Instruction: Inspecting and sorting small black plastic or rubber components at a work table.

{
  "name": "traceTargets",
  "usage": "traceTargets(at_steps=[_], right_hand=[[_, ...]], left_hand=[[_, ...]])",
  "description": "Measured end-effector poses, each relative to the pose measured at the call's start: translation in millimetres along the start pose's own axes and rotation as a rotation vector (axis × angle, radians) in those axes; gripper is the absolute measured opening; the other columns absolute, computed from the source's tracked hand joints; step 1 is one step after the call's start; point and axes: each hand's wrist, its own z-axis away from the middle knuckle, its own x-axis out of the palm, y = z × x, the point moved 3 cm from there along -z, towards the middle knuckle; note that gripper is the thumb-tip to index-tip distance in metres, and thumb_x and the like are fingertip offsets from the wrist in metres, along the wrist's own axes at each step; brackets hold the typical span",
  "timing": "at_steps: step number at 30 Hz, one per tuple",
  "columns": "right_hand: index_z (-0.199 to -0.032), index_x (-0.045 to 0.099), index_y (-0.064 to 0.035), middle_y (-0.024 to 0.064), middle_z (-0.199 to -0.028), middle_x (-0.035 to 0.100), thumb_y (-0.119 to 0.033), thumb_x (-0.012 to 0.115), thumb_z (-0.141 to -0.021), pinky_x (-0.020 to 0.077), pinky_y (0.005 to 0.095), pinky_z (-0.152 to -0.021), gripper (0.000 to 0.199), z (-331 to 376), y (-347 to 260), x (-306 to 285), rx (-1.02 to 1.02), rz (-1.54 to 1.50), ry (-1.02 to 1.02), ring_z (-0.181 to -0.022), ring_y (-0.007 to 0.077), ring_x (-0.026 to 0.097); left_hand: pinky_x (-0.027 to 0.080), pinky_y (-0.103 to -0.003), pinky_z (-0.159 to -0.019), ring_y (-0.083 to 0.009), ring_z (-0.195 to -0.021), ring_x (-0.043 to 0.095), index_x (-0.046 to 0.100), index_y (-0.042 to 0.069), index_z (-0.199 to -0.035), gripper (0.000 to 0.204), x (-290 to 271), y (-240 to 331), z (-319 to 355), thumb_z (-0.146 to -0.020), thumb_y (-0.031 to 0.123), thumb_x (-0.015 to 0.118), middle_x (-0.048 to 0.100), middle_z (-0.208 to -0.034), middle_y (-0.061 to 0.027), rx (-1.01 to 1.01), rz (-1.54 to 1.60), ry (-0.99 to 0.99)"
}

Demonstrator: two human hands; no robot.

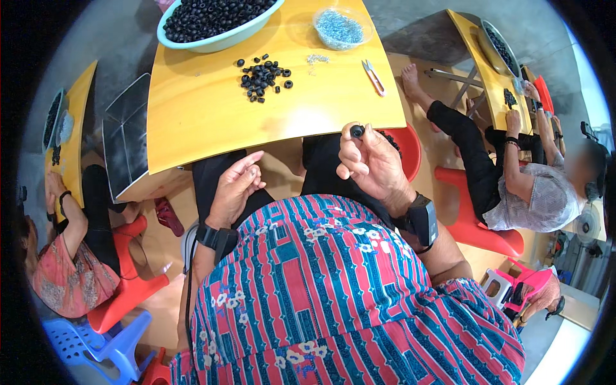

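Note:
My right hand (374, 160) is raised just past the table's near edge, thumb and forefinger pinching a small black cord-stopper-like piece (357, 131). My left hand (236, 186) hovers below the edge, forefinger stretched out and the other fingers loosely curled; nothing shows in it. On the yellow table (192, 122) lies a loose pile of small black pieces (262, 80). Beside it is a little scatter of tiny silvery pieces (317, 59). A pair of thread snips (373, 78) rests near the right edge, apart from both hands.
A pale blue basin (221, 43) heaped with black pieces and a clear tub (339, 29) of shiny bluish bits stand at the back. A red basin (410, 151) sits low beside my right hand. People work at tables left (74, 256) and right (539, 192); a dark-lined box (128, 135) stands left.

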Motion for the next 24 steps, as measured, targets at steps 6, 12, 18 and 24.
traceTargets(at_steps=[6,12,18,24], right_hand=[[-0.102,0.050,-0.0015,0.0014,-0.068,0.044,-0.031,0.042,-0.096,0.0493,0.0346,-0.062,0.031,8,-23,-18,-0.116,0.134,0.220,-0.051,0.0098,0.038],[-0.093,0.055,0.0000,0.0002,-0.064,0.047,-0.028,0.046,-0.095,0.0489,0.0251,-0.057,0.030,42,-87,-76,-0.413,0.686,0.686,-0.052,0.0086,0.044],[-0.102,0.058,0.0022,0.0044,-0.071,0.054,-0.027,0.056,-0.089,0.0498,0.0259,-0.049,0.032,71,-94,-151,-0.179,1.076,1.131,-0.059,0.0106,0.054],[-0.097,0.062,0.0017,0.0025,-0.076,0.056,-0.017,0.056,-0.089,0.0487,0.0231,-0.053,0.021,54,-89,-135,-0.397,0.941,1.096,-0.063,0.0076,0.053]], left_hand=[[0.049,-0.024,-0.078,-0.0055,-0.077,0.050,0.038,-0.002,-0.134,0.043,2,3,3,-0.095,0.014,0.048,0.048,-0.086,0.0013,-0.016,-0.009,-0.002],[0.050,-0.024,-0.078,-0.0053,-0.077,0.051,0.039,-0.002,-0.133,0.042,2,3,-3,-0.095,0.013,0.048,0.051,-0.087,0.0009,-0.021,0.007,-0.001],[0.050,-0.025,-0.078,-0.0054,-0.077,0.051,0.038,-0.002,-0.134,0.043,5,7,-2,-0.095,0.013,0.048,0.050,-0.086,0.0009,-0.014,0.013,0.000],[0.049,-0.024,-0.079,-0.0068,-0.079,0.052,0.044,-0.001,-0.130,0.042,0,-3,-2,-0.092,0.013,0.054,0.051,-0.087,0.0006,0.007,0.084,-0.031]])
